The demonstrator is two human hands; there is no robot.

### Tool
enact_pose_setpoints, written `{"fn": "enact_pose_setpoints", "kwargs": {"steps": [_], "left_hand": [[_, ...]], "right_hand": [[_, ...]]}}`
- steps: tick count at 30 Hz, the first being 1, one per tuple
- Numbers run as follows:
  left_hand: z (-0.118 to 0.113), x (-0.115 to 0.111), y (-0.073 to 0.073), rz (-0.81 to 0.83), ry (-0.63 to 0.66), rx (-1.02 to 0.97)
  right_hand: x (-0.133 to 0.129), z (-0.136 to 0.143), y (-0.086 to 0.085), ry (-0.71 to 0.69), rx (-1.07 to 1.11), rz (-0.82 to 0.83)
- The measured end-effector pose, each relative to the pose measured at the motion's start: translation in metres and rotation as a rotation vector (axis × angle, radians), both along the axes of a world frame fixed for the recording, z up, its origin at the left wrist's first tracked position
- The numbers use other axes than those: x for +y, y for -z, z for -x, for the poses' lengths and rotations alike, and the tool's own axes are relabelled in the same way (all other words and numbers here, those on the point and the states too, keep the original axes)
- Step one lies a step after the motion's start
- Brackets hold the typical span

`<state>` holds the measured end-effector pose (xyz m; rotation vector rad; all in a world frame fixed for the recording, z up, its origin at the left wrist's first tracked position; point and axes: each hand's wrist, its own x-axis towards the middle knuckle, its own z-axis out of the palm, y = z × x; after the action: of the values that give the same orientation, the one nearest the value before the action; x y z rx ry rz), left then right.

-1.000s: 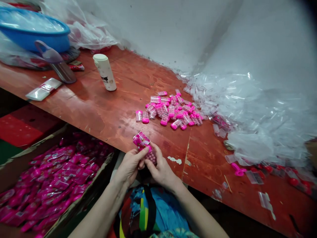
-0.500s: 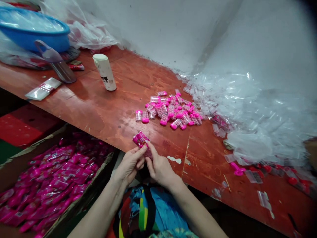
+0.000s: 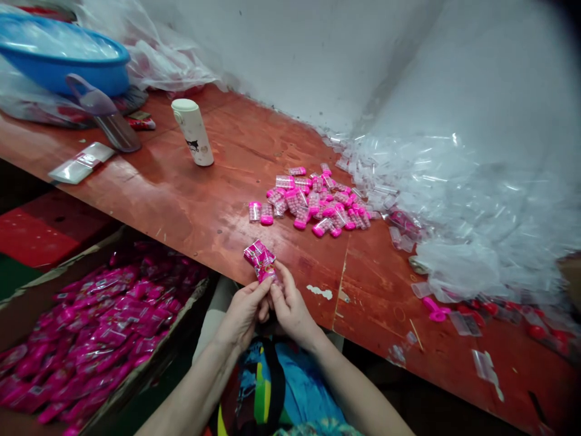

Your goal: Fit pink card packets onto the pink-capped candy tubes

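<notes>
1. Pinches the packet (image 3: 260, 259) by its near end with the left hand (image 3: 242, 306), thumb and fingers clamped on it.
2. Grips that same end with the right hand (image 3: 290, 306), thumb and fingers closed on it, both sets of fingertips close together.
3. Has the packet tilted over the near edge of the table (image 3: 218, 200), shiny printed far end pointing away and slightly left.
4. Shows loosely piled tubes (image 3: 313, 203) beyond, pink-capped and filled with small balls.
5. Stands the white bottle (image 3: 195, 136) upright, left of the tubes; leaves the purple-topped bottle (image 3: 113, 124) leaning in view near the basin (image 3: 91, 69).
6. Heaps clear plastic (image 3: 454, 194) against the wall (image 3: 290, 54) at right, with red pieces (image 3: 490, 309) along its near side.
7. Fills the carton (image 3: 190, 303), lower left, with wrapped pink packs (image 3: 109, 333).
</notes>
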<state>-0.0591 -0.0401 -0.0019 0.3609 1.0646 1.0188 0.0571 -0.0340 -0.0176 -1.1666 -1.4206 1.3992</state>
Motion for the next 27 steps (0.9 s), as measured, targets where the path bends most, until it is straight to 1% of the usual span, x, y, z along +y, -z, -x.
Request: {"fn": "enact_pose_setpoints", "kwargs": {"steps": [2,5,7,11,13,15,17,21,24,25,27], "left_hand": [[0.001,0.002,-0.002,0.01,-0.009,-0.005],[0.006,0.006,-0.005,-0.001,-0.068,-0.01],[0.007,0.008,-0.005,-0.011,-0.096,0.006],[0.001,0.003,-0.003,-0.055,-0.057,0.026],[-0.002,-0.001,-0.003,-0.079,-0.011,0.017],[-0.002,-0.003,-0.003,-0.076,0.049,-0.011],[0.0,-0.002,-0.003,-0.064,0.071,-0.044],[0.004,0.002,-0.001,-0.05,0.002,-0.06],[0.004,0.0,-0.001,-0.032,-0.012,-0.045],[0.005,-0.002,-0.002,-0.028,-0.005,-0.038],[0.016,-0.007,-0.002,-0.019,-0.003,-0.028]], "right_hand": [[0.001,-0.002,0.001,-0.022,0.075,0.066],[0.001,-0.004,0.002,-0.092,0.195,0.141],[0.0,-0.004,0.003,-0.085,0.247,0.16],[0.0,-0.002,0.003,-0.014,0.367,0.299],[0.001,-0.001,0.002,-0.011,0.438,0.374],[0.002,-0.001,0.001,-0.01,0.483,0.406],[0.001,-0.001,0.0,-0.016,0.483,0.403],[-0.003,0.004,0.003,0.005,0.418,0.338],[-0.004,0.01,0.009,0.011,0.392,0.295],[-0.004,0.012,0.01,-0.01,0.358,0.271],[0.001,0.012,0.009,-0.121,0.209,0.202]]}}
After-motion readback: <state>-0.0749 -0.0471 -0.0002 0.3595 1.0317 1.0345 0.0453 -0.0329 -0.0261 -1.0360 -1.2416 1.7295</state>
